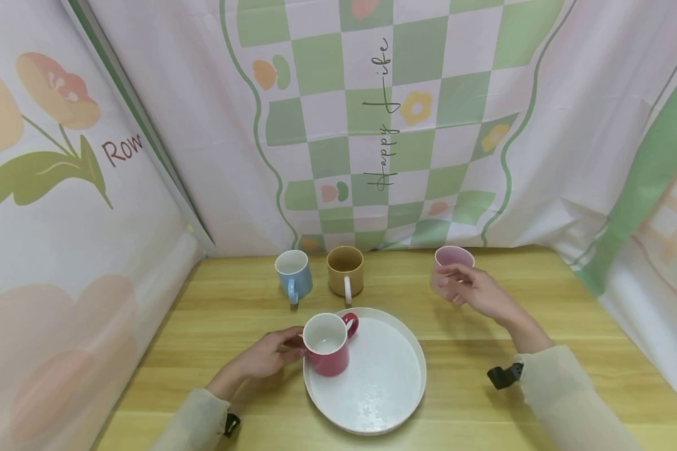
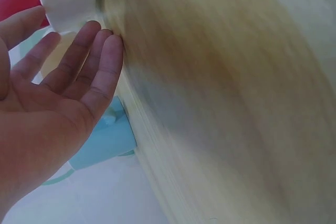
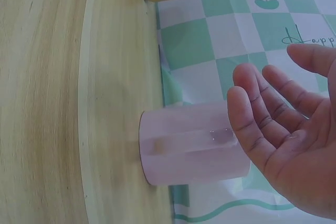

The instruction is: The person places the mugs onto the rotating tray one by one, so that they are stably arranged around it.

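A red mug [image 1: 327,360] with a white inside stands upright on the left part of a round white tray [image 1: 386,376], its handle turned toward the back right. Beside its left side is my left hand [image 1: 271,354]; in the left wrist view the fingers are spread and loosely bent, with nothing between them. My right hand [image 1: 474,291] is in front of a pink mug [image 3: 191,145] at the back right of the table and partly hides it in the head view. The right wrist view shows its fingers relaxed, overlapping the mug's rim end and holding nothing.
A light blue mug [image 1: 294,275] and a mustard-brown mug [image 1: 345,272] with a white handle stand behind the tray on the wooden table [image 1: 248,401]. A checked, patterned curtain [image 1: 367,144] hangs along the table's back edge; printed cloth covers both sides.
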Motion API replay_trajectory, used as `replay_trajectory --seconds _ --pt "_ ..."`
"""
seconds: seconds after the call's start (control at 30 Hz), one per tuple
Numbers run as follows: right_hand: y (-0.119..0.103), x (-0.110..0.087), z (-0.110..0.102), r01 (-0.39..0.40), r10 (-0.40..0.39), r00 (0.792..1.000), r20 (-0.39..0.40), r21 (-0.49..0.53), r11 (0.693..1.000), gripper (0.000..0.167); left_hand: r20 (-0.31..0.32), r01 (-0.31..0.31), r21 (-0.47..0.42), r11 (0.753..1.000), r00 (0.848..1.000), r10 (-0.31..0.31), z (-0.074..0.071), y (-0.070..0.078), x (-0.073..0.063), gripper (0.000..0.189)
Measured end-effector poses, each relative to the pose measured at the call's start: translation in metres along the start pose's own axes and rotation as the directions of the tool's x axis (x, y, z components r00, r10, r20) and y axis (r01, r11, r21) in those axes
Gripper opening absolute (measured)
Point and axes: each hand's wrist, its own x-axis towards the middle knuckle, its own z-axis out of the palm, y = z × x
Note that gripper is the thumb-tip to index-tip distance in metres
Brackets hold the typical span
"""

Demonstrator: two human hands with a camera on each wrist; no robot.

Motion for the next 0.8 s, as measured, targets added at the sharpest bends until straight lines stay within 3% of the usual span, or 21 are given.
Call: replay_trajectory --seconds 0.23,0.6,0.8 --pt "0.003 -0.002 -0.004 -0.01 0.011 1.0 -0.007 0.017 1.0 0.04 -0.011 0.047 0.005 0.999 0.999 -0.047 0.0 0.001 -0.001 0.038" --pt "0.013 -0.007 -0.012 -0.02 0.021 0.999 -0.048 0.021 1.0 0.04 -0.013 0.022 0.0 1.0 1.0 -0.022 -0.001 0.004 0.0 0.037" --pt "0.017 -0.011 -0.017 -0.076 0.076 0.995 -0.059 0.006 0.997 0.045 -0.01 0.034 -0.005 0.999 0.999 -0.035 0.0 0.004 0.0 0.039"
